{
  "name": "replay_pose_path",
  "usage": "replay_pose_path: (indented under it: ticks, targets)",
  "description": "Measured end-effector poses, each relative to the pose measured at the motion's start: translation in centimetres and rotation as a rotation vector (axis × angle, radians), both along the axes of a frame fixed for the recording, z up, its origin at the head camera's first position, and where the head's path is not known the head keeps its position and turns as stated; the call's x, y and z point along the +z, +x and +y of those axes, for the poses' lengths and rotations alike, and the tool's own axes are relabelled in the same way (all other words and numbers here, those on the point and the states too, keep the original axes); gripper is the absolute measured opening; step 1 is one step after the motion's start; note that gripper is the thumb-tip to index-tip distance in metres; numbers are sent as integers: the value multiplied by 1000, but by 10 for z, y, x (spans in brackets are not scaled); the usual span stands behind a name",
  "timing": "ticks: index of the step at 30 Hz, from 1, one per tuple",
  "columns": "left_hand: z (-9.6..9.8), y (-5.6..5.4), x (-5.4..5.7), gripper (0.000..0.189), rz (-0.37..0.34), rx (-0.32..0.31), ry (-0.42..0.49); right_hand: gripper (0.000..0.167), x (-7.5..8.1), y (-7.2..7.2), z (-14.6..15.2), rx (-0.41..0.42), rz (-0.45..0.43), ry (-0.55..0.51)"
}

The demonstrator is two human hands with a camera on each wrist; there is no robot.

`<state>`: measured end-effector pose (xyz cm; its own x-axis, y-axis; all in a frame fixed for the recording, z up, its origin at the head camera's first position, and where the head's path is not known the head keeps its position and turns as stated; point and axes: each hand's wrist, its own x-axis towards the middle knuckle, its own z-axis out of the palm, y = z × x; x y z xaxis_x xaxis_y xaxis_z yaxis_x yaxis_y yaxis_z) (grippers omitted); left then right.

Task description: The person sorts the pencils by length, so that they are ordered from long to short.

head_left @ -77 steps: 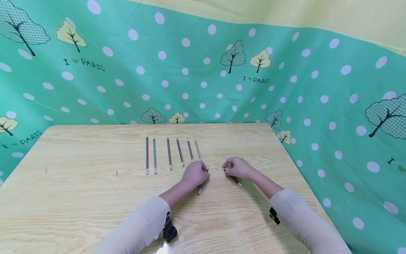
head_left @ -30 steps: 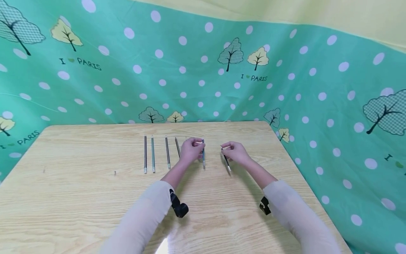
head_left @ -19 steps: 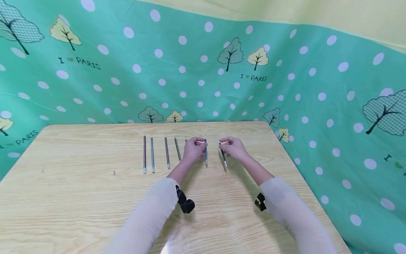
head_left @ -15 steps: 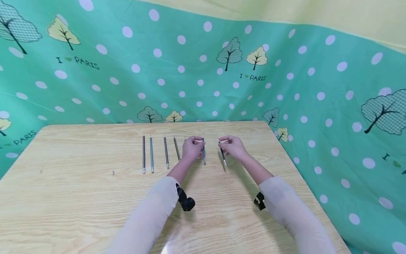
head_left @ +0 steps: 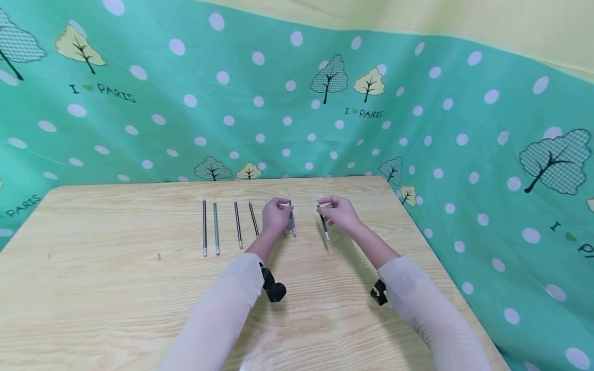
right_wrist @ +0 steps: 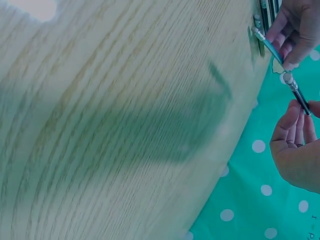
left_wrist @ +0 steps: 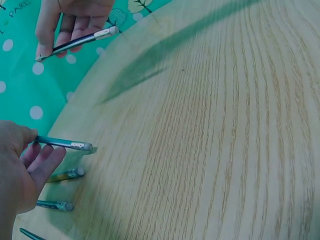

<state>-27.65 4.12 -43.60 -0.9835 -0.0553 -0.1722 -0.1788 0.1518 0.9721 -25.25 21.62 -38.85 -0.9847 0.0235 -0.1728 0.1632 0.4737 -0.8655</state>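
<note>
Between thumb and fingers, my left hand (head_left: 276,215) pinches a teal pencil (head_left: 293,225), its white eraser end toward me. The left wrist view has that teal pencil (left_wrist: 62,143) just above the table, over the ends of a yellowish pencil (left_wrist: 67,175) and a dark one (left_wrist: 55,205). To the right, my right hand (head_left: 341,212) pinches a black pencil (head_left: 323,225) near its tip, eraser end also toward me. Its shadow lies apart from it on the wood, so this black pencil (right_wrist: 300,99) is held raised.
Left of my left hand lie several pencils in a row: a dark one (head_left: 204,226), a teal one (head_left: 216,226), another dark one (head_left: 238,224) and a black one (head_left: 253,218). My left hand partly covers others. A small scrap (head_left: 159,256) lies on the wooden table (head_left: 116,299). A polka-dot curtain (head_left: 260,87) hangs behind.
Both hands have moved away from me toward the table's back edge, carrying their pencils. The two slanted pencils now point more straight ahead. Over the last half second the hands have barely shifted.
</note>
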Motion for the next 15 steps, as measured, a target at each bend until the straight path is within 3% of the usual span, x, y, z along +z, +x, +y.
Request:
replay_pose_path:
  ticks: [15]
  targets:
    - [3,-14,-11,24,0,29,-80,33,1,3,9,-28,5,-4]
